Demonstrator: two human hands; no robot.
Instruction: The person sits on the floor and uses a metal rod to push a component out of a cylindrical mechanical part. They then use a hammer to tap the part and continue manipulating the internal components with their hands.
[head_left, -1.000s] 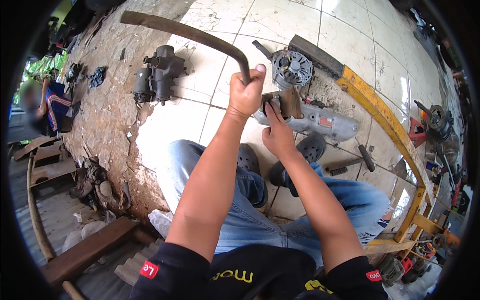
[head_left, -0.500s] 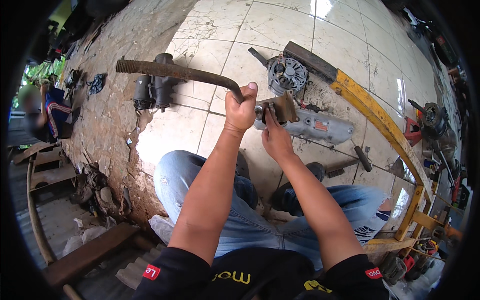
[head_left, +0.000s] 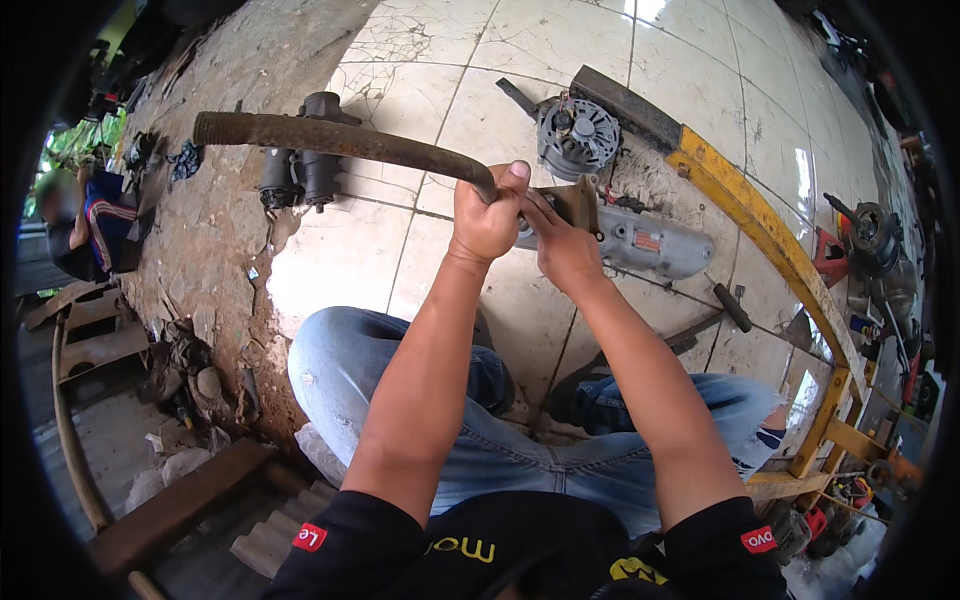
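My left hand (head_left: 485,222) is closed round the bent end of a rusty metal bar (head_left: 320,138), thumb up. The bar reaches out to the left and has a threaded far end. Against the left hand lies my right hand (head_left: 570,255), its fingers over the near side of a brown metal bracket (head_left: 577,207). Whether bar and bracket are joined is hidden by my hands. Below and behind the bracket, a long grey metal housing (head_left: 668,247) rests on the tiles. An alternator (head_left: 580,138) sits just beyond it.
A yellow curved steel frame (head_left: 750,212) with a dark end arches along the right. Dark cylindrical motor parts (head_left: 320,178) stand under the bar. A black-handled tool (head_left: 733,308) lies near my right knee. Another person (head_left: 105,220) is at the far left.
The bar has swung slightly, its threaded end further left. My right hand's fingers have shifted along the bracket, closer to my left hand.
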